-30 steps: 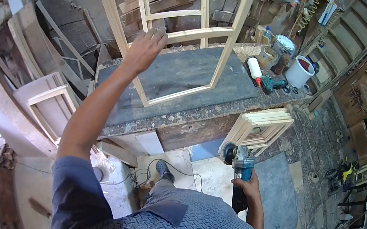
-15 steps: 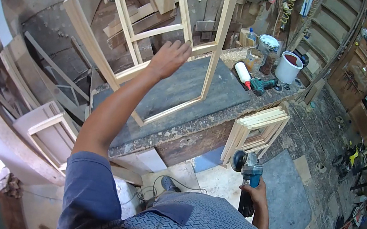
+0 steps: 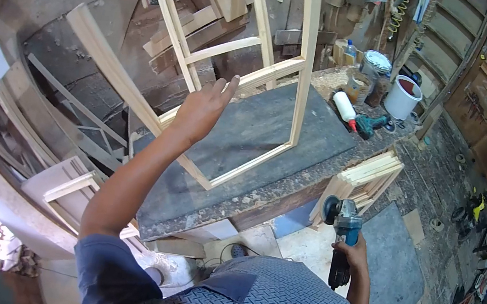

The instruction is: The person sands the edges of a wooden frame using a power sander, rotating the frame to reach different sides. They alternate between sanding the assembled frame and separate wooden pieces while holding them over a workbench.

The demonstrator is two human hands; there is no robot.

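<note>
A wooden frame [image 3: 312, 29] stands on the dark board [image 3: 262, 113] on the workbench, with a crossbar [image 3: 261, 77] across its middle. My left hand [image 3: 199, 110] is at that crossbar with its fingers stretched out; its palm side is hidden, and it does not wrap round the wood. My right hand [image 3: 355, 254] is closed round the body of an angle grinder [image 3: 348, 226]. The grinder's round disc [image 3: 330, 210] faces left, apart from the frame. Behind the crossbar rises a smaller wooden frame [image 3: 221, 50] with a rail of its own.
Several small wooden frames [image 3: 362, 177] lean in a stack against the bench front. On the bench's right end are a white glue bottle [image 3: 344, 106], a teal drill [image 3: 372, 124], a white bucket [image 3: 402, 101] and jars [image 3: 358, 87]. Wood offcuts [image 3: 196, 30] lie behind.
My left hand has slid left along the crossbar, and its fingers have straightened. The view has shifted, so bench and frames sit farther right and lower. The grinder stays in my right hand.
</note>
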